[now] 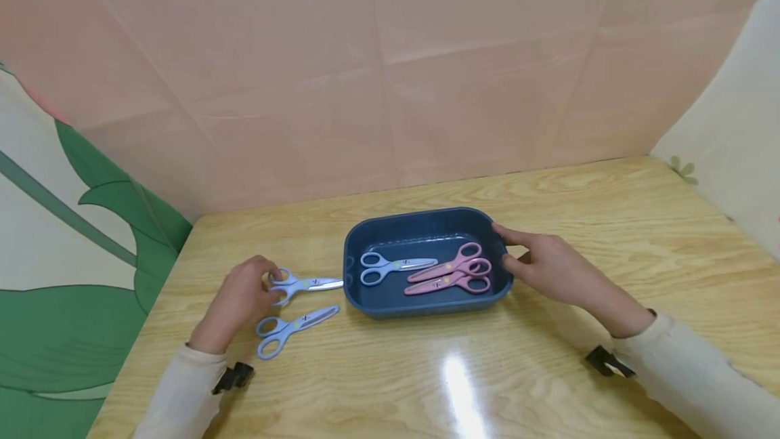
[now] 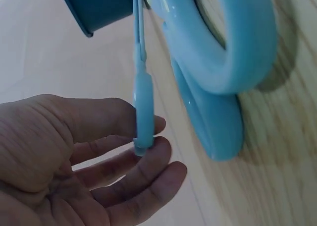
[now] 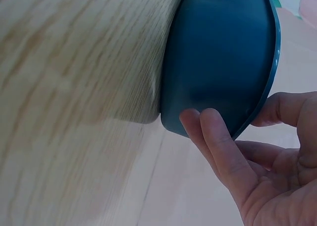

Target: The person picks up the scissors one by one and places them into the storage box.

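Note:
My left hand (image 1: 244, 293) pinches a pair of light blue scissors (image 1: 298, 284) by a handle loop. The tips of those scissors reach the left end of a dark blue bin (image 1: 420, 311). In the left wrist view, thumb and fingers close on the thin edge of the handle. Just in front lies a second light blue pair of scissors (image 1: 298, 327) on the table. My right hand (image 1: 551, 266) grips the bin's right end at the rim, fingertips against its outer wall (image 3: 218, 57). Inside the bin lie one blue pair of scissors (image 1: 396, 265) and two overlapping pink pairs of scissors (image 1: 447, 282).
The wood-grain table (image 1: 378, 385) runs under everything, with a bright light reflection near its front. Behind it hangs a pink sheet (image 1: 378, 87). A covering with green leaf prints (image 1: 67, 330) borders the left, and a pale covering (image 1: 743, 127) borders the right.

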`<state>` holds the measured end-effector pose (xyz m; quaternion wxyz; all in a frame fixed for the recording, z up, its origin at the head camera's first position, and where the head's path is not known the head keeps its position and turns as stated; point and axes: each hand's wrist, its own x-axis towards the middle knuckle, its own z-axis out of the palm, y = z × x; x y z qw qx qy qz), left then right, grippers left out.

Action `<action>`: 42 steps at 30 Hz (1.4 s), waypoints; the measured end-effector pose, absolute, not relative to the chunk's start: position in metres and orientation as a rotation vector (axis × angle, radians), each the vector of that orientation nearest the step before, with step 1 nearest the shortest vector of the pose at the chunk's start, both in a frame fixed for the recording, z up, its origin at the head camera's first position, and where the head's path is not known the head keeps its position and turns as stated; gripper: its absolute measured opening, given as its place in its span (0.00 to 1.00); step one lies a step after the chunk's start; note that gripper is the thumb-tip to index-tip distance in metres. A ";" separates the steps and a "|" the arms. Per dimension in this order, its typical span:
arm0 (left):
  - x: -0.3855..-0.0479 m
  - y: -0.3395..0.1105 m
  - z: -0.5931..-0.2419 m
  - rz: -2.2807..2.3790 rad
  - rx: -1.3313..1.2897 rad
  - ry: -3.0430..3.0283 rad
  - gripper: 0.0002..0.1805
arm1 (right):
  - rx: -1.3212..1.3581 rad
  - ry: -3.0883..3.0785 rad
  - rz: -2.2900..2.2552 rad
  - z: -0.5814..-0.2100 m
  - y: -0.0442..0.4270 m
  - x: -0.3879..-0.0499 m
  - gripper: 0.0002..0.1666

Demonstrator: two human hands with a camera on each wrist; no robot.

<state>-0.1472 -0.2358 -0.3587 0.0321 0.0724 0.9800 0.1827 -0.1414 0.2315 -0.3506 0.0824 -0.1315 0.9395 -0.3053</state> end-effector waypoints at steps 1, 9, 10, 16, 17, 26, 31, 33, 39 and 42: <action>-0.147 -0.236 -0.359 0.562 0.235 3.019 0.08 | -0.392 2.805 -0.913 -0.350 0.231 -0.141 0.38; -0.150 -0.236 -0.358 0.549 0.297 3.016 0.07 | -0.406 2.819 -0.912 -0.350 0.231 -0.142 0.37; -0.150 -0.236 -0.358 0.550 0.306 3.020 0.07 | -0.410 2.820 -0.916 -0.351 0.231 -0.142 0.37; -0.150 -0.237 -0.357 0.563 0.380 3.061 0.08 | -0.421 2.817 -0.932 -0.352 0.231 -0.142 0.37; -0.150 -0.237 -0.357 0.572 0.392 3.068 0.09 | -0.422 2.817 -0.934 -0.352 0.231 -0.142 0.37; -0.149 -0.239 -0.359 0.625 0.447 3.119 0.10 | -0.420 2.813 -0.955 -0.353 0.232 -0.142 0.37; -0.150 -0.240 -0.360 0.587 0.490 3.155 0.11 | -0.417 2.819 -0.955 -0.353 0.232 -0.142 0.36; -0.150 -0.240 -0.360 0.588 0.494 3.165 0.11 | -0.418 2.821 -0.957 -0.353 0.231 -0.142 0.36; -0.149 -0.239 -0.359 0.582 0.521 3.182 0.12 | -0.410 2.826 -0.949 -0.352 0.231 -0.143 0.36; -0.149 -0.238 -0.358 0.558 0.530 3.189 0.12 | -0.410 2.828 -0.951 -0.352 0.231 -0.143 0.36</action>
